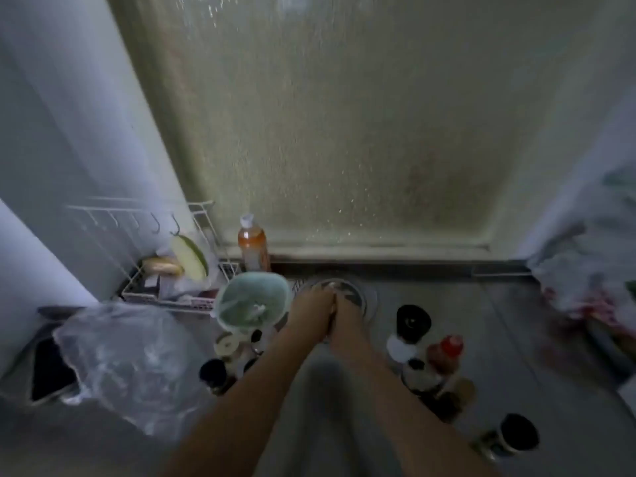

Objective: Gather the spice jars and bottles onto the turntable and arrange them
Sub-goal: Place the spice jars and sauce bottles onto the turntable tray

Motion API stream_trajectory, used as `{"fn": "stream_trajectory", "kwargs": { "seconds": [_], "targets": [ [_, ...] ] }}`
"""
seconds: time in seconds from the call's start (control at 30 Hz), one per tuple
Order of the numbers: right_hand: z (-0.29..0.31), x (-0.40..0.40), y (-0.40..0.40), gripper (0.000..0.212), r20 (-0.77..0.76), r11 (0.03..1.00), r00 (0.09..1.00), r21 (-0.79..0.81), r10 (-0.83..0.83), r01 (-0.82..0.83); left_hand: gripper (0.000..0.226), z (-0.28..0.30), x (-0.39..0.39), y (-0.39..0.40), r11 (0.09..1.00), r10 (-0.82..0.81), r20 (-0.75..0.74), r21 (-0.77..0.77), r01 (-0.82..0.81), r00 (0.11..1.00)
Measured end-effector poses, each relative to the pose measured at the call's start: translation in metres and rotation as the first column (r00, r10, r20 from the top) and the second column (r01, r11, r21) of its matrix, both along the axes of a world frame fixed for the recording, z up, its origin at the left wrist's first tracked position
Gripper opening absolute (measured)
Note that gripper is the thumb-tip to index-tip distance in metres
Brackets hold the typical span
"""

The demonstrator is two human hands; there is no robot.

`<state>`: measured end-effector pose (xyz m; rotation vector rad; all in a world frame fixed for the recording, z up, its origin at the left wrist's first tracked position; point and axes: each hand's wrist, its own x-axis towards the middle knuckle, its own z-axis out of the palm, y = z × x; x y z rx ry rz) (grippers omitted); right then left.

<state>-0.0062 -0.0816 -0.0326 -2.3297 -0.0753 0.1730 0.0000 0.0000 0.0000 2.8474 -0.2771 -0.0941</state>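
Observation:
The view is blurred. A round grey turntable (pixel 365 298) lies on the counter near the back wall. My left hand (pixel 311 313) and my right hand (pixel 348 316) are pressed side by side on its left part, fingers pointing away from me; whether they grip anything is hidden. To the right stand a black-lidded white bottle (pixel 411 323), a red-capped bottle (pixel 449 349), a dark jar (pixel 418 373) and, nearer me, a black-lidded jar (pixel 518 433). To the left, small jars (pixel 225 346) and a dark-lidded one (pixel 213 371) cluster under my left forearm. An orange bottle with a white cap (pixel 253 246) stands by the wall.
A pale green bowl (pixel 253 301) sits just left of the turntable. A white wire rack (pixel 179 297) with sponges fills the back left corner. A crumpled clear plastic bag (pixel 127 359) and a dark flat object (pixel 48 370) lie at the left. Patterned cloth (pixel 592 287) lies at the right.

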Motion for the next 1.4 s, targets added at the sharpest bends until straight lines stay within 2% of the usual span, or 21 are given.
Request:
{"fn": "stream_trajectory", "kwargs": {
  "seconds": [0.03,0.17,0.3,0.43,0.53,0.63,0.83,0.97,1.03,1.1,1.17,1.2,1.23,1.3,1.4],
  "targets": [
    [-0.018,0.001,0.001,0.023,-0.028,0.999,1.000,-0.035,-0.006,0.005,0.026,-0.016,-0.003,-0.002,1.000,0.021,-0.019,0.000,-0.021,1.000],
    [-0.067,-0.008,-0.010,0.022,0.091,0.993,0.995,-0.108,-0.029,0.039,0.022,-0.084,-0.008,-0.009,0.987,0.140,0.047,-0.088,-0.135,0.989],
    [-0.098,-0.007,-0.016,0.030,0.317,0.967,0.948,-0.241,0.005,0.075,0.020,-0.135,-0.004,-0.008,0.965,0.213,0.208,-0.196,-0.173,0.955],
    [-0.114,-0.013,-0.017,0.034,0.385,0.962,0.922,-0.262,0.034,0.074,0.013,-0.154,-0.012,-0.009,0.984,0.174,0.397,-0.104,-0.144,0.901],
    [-0.119,-0.032,-0.018,0.035,0.425,0.965,0.904,-0.251,0.044,0.071,0.013,-0.152,-0.030,-0.007,0.971,0.201,0.401,-0.204,-0.127,0.894],
    [-0.123,-0.054,-0.015,0.033,0.402,0.962,0.913,-0.271,0.077,0.038,0.013,-0.151,-0.062,-0.004,0.952,0.217,0.357,-0.283,-0.116,0.908],
    [-0.119,-0.134,-0.011,0.036,0.355,0.947,0.933,-0.317,0.062,0.058,0.013,-0.153,-0.137,0.007,0.954,0.178,0.357,-0.292,-0.072,0.917],
    [-0.112,-0.161,-0.012,0.029,0.356,0.963,0.931,-0.268,0.077,0.023,0.007,-0.149,-0.163,0.013,0.924,0.160,0.338,-0.381,-0.020,0.928],
    [-0.105,-0.168,-0.016,0.019,0.397,0.983,0.916,-0.183,0.061,0.015,0.006,-0.145,-0.172,0.018,0.923,0.213,0.431,-0.383,-0.036,0.877],
    [-0.096,-0.170,-0.019,0.011,0.473,0.990,0.880,-0.102,-0.042,0.101,0.013,-0.142,-0.178,0.032,0.891,0.370,0.557,-0.439,-0.114,0.744],
    [-0.087,-0.166,-0.019,0.013,0.549,0.975,0.824,-0.068,-0.141,0.212,0.025,-0.139,-0.178,0.051,0.812,0.527,0.597,-0.564,-0.151,0.604],
    [-0.085,-0.161,-0.017,0.021,0.545,0.961,0.826,-0.121,-0.146,0.249,0.031,-0.140,-0.174,0.060,0.778,0.574,0.584,-0.607,-0.162,0.574],
    [-0.085,-0.155,-0.014,0.034,0.497,0.935,0.857,-0.222,-0.135,0.276,0.039,-0.143,-0.170,0.067,0.752,0.599,0.543,-0.633,-0.181,0.588],
    [-0.088,-0.142,-0.008,0.057,0.353,0.871,0.922,-0.388,-0.162,0.302,0.057,-0.149,-0.161,0.075,0.710,0.615,0.411,-0.659,-0.247,0.673],
    [-0.092,-0.133,0.000,0.065,0.306,0.854,0.914,-0.366,-0.265,0.370,0.068,-0.159,-0.148,0.077,0.705,0.591,0.314,-0.649,-0.287,0.743]
  ]
}}
